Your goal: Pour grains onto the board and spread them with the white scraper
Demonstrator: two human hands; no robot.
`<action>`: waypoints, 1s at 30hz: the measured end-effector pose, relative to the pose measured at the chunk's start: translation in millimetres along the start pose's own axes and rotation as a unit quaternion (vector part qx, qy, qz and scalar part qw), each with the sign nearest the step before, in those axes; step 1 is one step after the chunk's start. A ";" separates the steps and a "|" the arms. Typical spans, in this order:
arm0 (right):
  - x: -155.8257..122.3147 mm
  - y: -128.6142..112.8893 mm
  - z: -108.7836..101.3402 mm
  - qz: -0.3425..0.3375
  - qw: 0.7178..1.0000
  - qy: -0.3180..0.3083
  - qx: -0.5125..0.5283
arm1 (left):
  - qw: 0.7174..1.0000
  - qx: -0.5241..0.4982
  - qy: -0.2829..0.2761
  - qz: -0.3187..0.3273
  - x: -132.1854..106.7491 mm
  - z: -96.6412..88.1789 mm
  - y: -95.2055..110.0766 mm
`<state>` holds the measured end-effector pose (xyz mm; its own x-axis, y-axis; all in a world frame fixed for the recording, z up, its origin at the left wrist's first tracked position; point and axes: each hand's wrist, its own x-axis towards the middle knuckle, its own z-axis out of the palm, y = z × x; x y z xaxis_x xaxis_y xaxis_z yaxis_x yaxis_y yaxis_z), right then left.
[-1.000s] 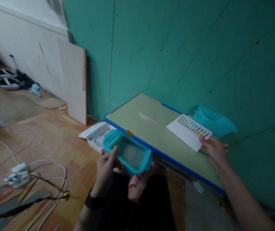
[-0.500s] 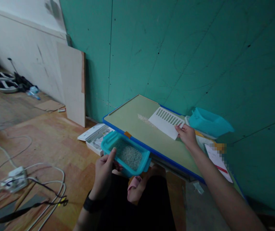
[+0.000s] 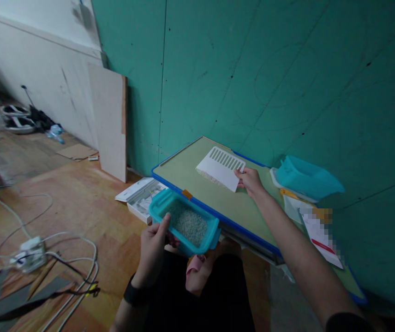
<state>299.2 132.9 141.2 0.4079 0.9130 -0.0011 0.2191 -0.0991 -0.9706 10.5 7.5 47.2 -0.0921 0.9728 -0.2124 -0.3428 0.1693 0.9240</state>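
Note:
My left hand grips the near left side of a turquoise plastic container, thumb over the rim. Pale grains, like rice, lie inside it, and it sits just below the table's front edge. My right hand pinches the right end of a flat white scraper with a row of slots along its far side. The scraper rests low over the table top. Along its near left edge shows a strip of loose pale grains, partly hidden by it.
A second turquoise container stands at the table's back right, near a white paper with a red stripe. An open white box lies on the floor to the left. Cables and a power strip spread across the floor.
My right hand has moved the scraper left across the table, up to the strip of grains, covering part of it. The left hand still holds the container in about the same place.

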 end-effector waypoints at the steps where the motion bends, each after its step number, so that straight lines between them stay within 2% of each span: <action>1: -1.7 -1.1 1.2 0.006 1.000 -0.003 0.005 | 1.000 -0.002 -0.002 0.002 0.0 -0.2 -0.4; 12: -25.8 -5.1 17.1 0.020 0.998 -0.061 0.029 | 1.000 -0.005 -0.002 0.006 -1.4 -0.4 -0.9; 15: -33.0 -4.3 1.3 0.012 0.997 -0.056 0.044 | 1.000 -0.004 -0.005 0.002 -1.2 -0.7 -2.0; 20: -47.5 12.5 -52.9 0.025 0.999 0.010 0.041 | 1.000 -0.023 -0.013 -0.011 0.0 -1.5 -9.0; 23: -58.9 25.2 -76.0 0.044 0.998 0.012 0.041 | 0.999 -0.023 -0.018 -0.013 -0.6 -0.8 -10.2; 26: -71.4 29.9 -81.3 0.066 0.997 -0.007 0.045 | 1.000 -0.012 -0.016 -0.019 -1.5 -0.2 -8.7; 30: -87.2 25.6 -73.1 0.080 0.995 -0.036 0.039 | 1.000 -0.009 -0.021 -0.018 -2.3 0.2 -7.4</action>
<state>334.0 21.8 134.1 0.3668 0.9145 -0.1710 0.0869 -0.2167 -0.9724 13.5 4.0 40.9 -0.0410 0.9720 -0.2312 -0.3611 0.2013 0.9105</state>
